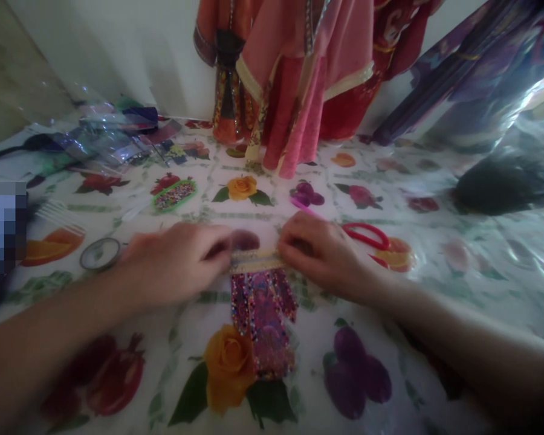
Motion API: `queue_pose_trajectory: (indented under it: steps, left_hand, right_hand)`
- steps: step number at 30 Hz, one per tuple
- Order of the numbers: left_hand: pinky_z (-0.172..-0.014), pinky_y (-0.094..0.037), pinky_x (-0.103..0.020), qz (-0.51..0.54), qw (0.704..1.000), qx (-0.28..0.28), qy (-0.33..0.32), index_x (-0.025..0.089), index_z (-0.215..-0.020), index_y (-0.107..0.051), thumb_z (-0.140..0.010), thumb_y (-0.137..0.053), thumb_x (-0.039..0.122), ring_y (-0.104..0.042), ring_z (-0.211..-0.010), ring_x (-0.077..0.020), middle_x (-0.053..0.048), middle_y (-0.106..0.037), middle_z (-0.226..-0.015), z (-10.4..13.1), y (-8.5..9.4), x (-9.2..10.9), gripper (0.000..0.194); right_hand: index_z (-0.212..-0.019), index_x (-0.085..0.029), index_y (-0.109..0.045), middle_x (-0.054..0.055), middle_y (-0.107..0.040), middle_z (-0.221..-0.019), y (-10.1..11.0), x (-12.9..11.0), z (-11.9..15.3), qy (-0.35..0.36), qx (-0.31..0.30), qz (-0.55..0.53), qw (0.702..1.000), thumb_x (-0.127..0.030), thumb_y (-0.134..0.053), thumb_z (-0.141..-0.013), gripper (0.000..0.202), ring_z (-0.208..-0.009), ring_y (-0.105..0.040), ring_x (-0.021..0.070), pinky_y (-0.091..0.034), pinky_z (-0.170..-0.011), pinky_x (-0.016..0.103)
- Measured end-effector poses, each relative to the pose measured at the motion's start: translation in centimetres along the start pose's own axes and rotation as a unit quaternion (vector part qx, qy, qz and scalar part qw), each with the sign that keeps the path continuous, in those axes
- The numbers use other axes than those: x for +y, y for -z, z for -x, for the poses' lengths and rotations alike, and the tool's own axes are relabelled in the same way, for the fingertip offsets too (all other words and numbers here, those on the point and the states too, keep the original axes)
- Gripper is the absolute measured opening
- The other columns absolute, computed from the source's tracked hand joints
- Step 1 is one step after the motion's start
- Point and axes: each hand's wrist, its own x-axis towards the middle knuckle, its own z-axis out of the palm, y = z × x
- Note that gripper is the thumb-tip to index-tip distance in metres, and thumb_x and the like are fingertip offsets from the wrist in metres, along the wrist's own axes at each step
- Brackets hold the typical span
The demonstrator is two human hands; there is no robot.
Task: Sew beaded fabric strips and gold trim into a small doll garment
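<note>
A small beaded fabric piece (272, 323) in purple, with several hanging strips edged in multicoloured beads, lies on the tablecloth in front of me. Along its top runs a pale gold trim band (256, 261). My left hand (181, 260) pinches the band's left end with the fingers curled. At the other end, my right hand (310, 248) is closed on the same band. Close behind the right hand are the red handles of scissors (367, 234), partly covered by it. A thin pink item (307, 208) shows just beyond that hand; its kind is unclear.
A green dish of small beads (174, 194) sits beyond my left hand. Left of it are a clear plastic fork (61, 214) and a ring-shaped roll (100, 254). Dressed figures (294, 90) stand at the back. Plastic packaging (113, 136) lies back left; a dark-haired bundle (494, 181) lies right.
</note>
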Motion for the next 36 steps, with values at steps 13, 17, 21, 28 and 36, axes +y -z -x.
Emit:
queue_pose_trajectory:
  steps: [13, 17, 21, 28, 36]
  left_hand:
    - [-0.056, -0.029, -0.028, 0.014, 1.000, 0.008, -0.021, 0.021, -0.073, -0.048, -0.088, -0.044, 0.030, -0.049, -0.059, -0.0137, 0.002, -0.056, -0.064, -0.2, -0.9, -0.1, 0.018]
    - [-0.058, -0.030, -0.030, 0.025, 0.999, 0.003, -0.024, 0.022, -0.073, -0.044, -0.088, -0.042, 0.029, -0.049, -0.061, -0.0144, 0.002, -0.054, -0.065, -0.3, -1.5, -0.7, 0.016]
    - [-0.059, -0.031, -0.031, 0.028, 0.999, -0.007, -0.020, 0.021, -0.073, -0.044, -0.088, -0.041, 0.028, -0.051, -0.063, -0.0149, 0.001, -0.055, -0.067, -0.3, -1.1, -0.3, 0.017]
    - [-0.058, -0.031, -0.030, 0.024, 1.000, -0.013, -0.003, 0.021, -0.074, -0.048, -0.090, -0.042, 0.031, -0.051, -0.061, -0.0151, 0.001, -0.056, -0.066, -0.5, -0.9, 0.0, 0.020]
    - [-0.056, -0.029, -0.029, 0.033, 0.999, -0.014, -0.005, 0.021, -0.071, -0.046, -0.089, -0.044, 0.030, -0.048, -0.058, -0.0135, 0.002, -0.055, -0.064, -0.4, -1.0, -0.2, 0.019]
  right_hand:
    - [-0.076, -0.016, -0.054, 0.004, -0.053, -0.084, -0.5, -0.3, 0.3, -0.017, -0.003, 0.002, 1.000, -0.017, -0.050, -0.089, 0.014, -0.080, -0.051, 0.0163, -0.040, -0.072, 0.031]
    - [-0.078, -0.017, -0.055, 0.004, -0.054, -0.087, -0.7, -0.2, 0.2, -0.026, 0.001, 0.002, 1.000, -0.018, -0.050, -0.090, 0.013, -0.078, -0.051, 0.0156, -0.040, -0.070, 0.030]
    - [-0.079, -0.017, -0.056, 0.005, -0.055, -0.089, -0.6, -0.3, 0.1, -0.037, -0.004, 0.001, 0.999, -0.021, -0.050, -0.091, 0.015, -0.079, -0.052, 0.0158, -0.041, -0.071, 0.031]
    - [-0.078, -0.016, -0.057, 0.005, -0.055, -0.088, -0.5, -0.3, -0.1, -0.046, -0.002, 0.003, 0.999, -0.023, -0.052, -0.092, 0.016, -0.077, -0.053, 0.0154, -0.041, -0.067, 0.029]
    - [-0.076, -0.017, -0.056, 0.004, -0.054, -0.086, -0.8, -0.3, 0.1, -0.047, 0.011, 0.004, 0.999, -0.024, -0.053, -0.091, 0.017, -0.079, -0.053, 0.0156, -0.040, -0.069, 0.029]
